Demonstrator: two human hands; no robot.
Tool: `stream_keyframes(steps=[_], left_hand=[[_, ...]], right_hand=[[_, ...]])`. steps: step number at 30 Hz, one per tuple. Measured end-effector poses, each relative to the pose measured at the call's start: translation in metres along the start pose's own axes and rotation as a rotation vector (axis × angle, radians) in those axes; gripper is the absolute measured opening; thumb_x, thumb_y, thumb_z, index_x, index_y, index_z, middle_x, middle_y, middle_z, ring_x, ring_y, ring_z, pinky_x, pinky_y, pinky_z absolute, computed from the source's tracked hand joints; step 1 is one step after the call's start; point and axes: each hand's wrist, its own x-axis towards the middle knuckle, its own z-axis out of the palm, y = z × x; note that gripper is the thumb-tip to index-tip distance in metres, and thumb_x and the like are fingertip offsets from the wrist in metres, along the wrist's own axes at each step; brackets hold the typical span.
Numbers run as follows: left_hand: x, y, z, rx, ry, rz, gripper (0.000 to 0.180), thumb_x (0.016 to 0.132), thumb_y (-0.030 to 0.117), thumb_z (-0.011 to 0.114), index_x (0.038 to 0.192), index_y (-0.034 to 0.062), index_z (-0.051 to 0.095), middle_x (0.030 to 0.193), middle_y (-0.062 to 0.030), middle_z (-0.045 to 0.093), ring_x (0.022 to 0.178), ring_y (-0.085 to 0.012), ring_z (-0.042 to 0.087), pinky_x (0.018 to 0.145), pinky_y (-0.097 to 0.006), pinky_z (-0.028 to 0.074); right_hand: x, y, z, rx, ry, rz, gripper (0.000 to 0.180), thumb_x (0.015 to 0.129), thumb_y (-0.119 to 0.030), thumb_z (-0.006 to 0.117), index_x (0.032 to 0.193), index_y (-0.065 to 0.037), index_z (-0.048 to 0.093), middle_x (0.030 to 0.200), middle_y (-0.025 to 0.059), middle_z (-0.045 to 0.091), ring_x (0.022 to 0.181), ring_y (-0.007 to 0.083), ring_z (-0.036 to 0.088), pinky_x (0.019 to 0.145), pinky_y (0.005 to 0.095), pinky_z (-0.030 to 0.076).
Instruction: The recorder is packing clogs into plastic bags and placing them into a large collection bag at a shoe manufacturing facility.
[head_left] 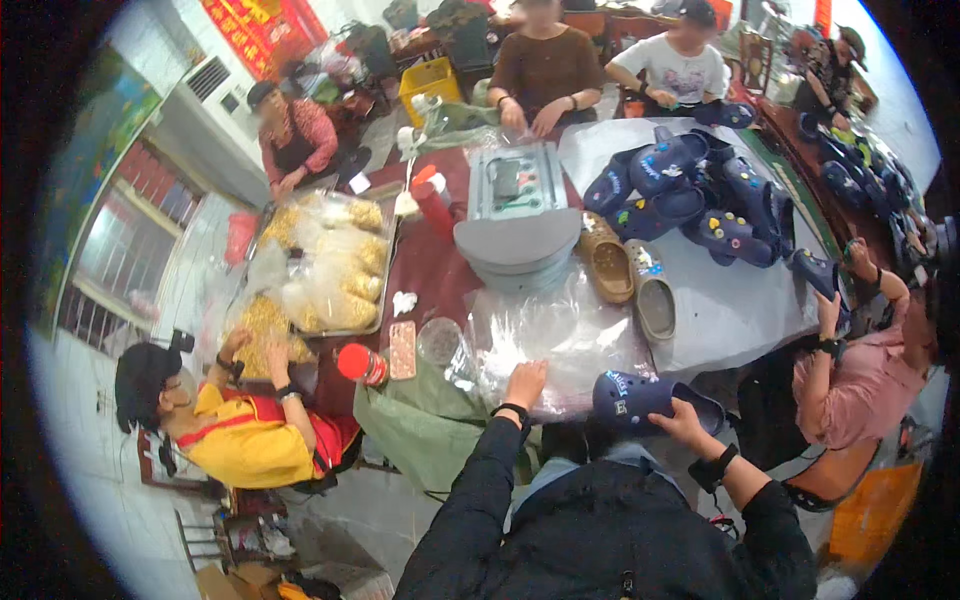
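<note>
My right hand (684, 426) is closed around the heel side of a navy clog (622, 403), which has pale charms on its toe and is held just off the table's near edge. To its left, my left hand (526, 384) has its fingers curled on a clear plastic bag (500, 345) from a flat stack; the fingertips are partly hidden. Beyond the bags stands a grey machine (520, 215) with a panel on top. A brown clog (605, 258) and a grey-soled clog (655, 300) lie right of it.
A pile of navy clogs (690, 190) covers the white sheet at right. Bags of yellow pieces (335, 270) fill a tray at left. A red-lidded jar (362, 364) and pink case (402, 350) stand near a green cloth (430, 420). Several people work around the tables.
</note>
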Motion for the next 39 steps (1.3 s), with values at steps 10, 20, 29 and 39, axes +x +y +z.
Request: stream_keyframes(steps=[10,20,29,39], left_hand=[[0.028,-0.015,-0.030,-0.055,0.211,-0.182,0.039,0.083,0.015,0.047,0.121,0.0105,0.051,0.115,-0.0098,0.051,0.110,-0.0278,0.046,0.096,-0.045,0.031],[0.045,0.003,-0.027,-0.022,0.108,0.042,0.039,0.085,0.022,0.049,0.117,-0.0006,0.049,0.119,-0.0192,0.053,0.050,-0.0256,0.061,0.046,-0.036,0.049],[0.028,0.075,-0.056,0.040,0.064,-0.054,0.040,0.082,0.016,0.050,0.117,-0.0034,0.048,0.119,-0.0222,0.052,0.054,-0.0219,0.063,0.048,-0.032,0.052],[0.020,0.123,-0.105,-0.161,0.075,-0.124,0.054,0.088,0.027,0.047,0.136,0.0082,0.033,0.134,-0.0230,0.038,0.052,-0.0257,0.060,0.042,-0.034,0.049]], right_hand=[[0.006,-0.008,0.015,0.076,-0.031,-0.190,0.036,0.083,-0.026,0.064,0.106,0.000,0.057,0.094,0.0103,0.066,0.085,0.0159,0.059,0.079,0.0317,0.047],[0.011,-0.030,0.021,-0.067,-0.175,-0.154,0.036,0.084,-0.028,0.061,0.101,0.002,0.056,0.095,0.0164,0.064,0.087,0.0189,0.060,0.077,0.0336,0.046],[0.005,-0.019,0.031,0.144,0.069,0.025,0.030,0.083,-0.020,0.061,0.096,0.006,0.058,0.084,0.0142,0.064,0.078,0.0173,0.058,0.072,0.0321,0.046],[-0.011,-0.016,0.036,-0.212,0.505,-0.185,0.027,0.083,-0.024,0.061,0.085,0.003,0.055,0.066,0.0183,0.060,0.058,0.0303,0.060,0.055,0.0357,0.046]])
